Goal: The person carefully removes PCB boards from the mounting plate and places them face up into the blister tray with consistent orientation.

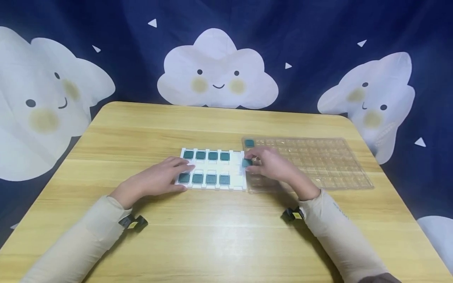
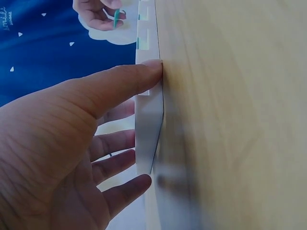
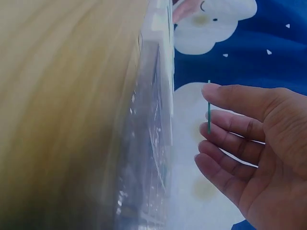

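A white tray [image 1: 238,173] lies mid-table, with several small green square circuit boards [image 1: 211,179] in two rows of slots; no boards show at its right end. My left hand [image 1: 161,177] holds the tray's left end, thumb [image 2: 127,81] against the near side and fingers at the end and far side. Between thumb and fingertips my right hand [image 1: 270,163] pinches one green circuit board [image 3: 209,106], raised above the seam between the white tray and a clear plastic tray [image 1: 332,163]. Another green circuit board [image 1: 249,143] sits in the clear tray's far left compartment.
The clear tray has many shallow compartments and adjoins the white tray's right end. Both stand on a wooden table [image 1: 212,236]. A dark blue curtain [image 1: 301,23] with white clouds hangs behind the table. Small black devices [image 1: 293,214] are worn at both wrists.
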Motion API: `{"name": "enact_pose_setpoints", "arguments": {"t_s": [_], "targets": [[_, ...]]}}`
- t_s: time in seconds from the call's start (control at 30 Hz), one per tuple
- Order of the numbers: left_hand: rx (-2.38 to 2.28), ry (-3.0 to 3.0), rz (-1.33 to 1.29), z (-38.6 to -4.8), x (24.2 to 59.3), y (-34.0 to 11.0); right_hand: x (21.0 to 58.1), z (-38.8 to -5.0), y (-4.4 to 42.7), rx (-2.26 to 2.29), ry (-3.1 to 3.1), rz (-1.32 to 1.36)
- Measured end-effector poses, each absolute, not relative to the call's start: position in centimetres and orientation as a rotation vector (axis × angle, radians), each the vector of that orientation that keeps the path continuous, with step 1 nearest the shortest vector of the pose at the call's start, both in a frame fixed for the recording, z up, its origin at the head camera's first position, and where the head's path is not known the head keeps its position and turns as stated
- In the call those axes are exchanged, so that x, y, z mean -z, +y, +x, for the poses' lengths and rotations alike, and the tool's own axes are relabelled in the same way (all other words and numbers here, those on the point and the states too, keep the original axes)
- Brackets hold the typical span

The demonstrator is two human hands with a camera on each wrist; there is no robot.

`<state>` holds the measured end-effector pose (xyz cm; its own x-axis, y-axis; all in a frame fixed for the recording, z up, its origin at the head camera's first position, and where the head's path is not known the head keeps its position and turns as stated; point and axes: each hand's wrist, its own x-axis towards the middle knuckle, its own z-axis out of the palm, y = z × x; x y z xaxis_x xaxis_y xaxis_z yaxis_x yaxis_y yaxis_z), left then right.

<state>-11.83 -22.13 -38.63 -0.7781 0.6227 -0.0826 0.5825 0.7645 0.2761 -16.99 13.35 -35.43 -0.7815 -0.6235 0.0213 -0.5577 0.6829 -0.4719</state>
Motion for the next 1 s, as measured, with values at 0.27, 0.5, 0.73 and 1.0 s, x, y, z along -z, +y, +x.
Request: {"name": "enact_pose_setpoints", "arguments": {"t_s": [0.27,0.5,0.73,1.0], "targets": [[-0.341,2.792,0.980,-11.9,38.6,-22.1,35.2,-18.3,14.0,0.687,2.775,-0.953],[-0.343,2.789,0.976,-11.8,38.5,-22.2,35.5,-19.3,14.3,0.622,2.797,-0.952],[-0.339,2.792,0.984,-11.7,38.6,-22.2,35.5,-20.2,14.4,0.628,2.787,-0.915],[-0.347,2.795,0.983,-11.8,38.5,-22.2,35.8,-21.5,15.0,0.684,2.737,-0.902]]}}
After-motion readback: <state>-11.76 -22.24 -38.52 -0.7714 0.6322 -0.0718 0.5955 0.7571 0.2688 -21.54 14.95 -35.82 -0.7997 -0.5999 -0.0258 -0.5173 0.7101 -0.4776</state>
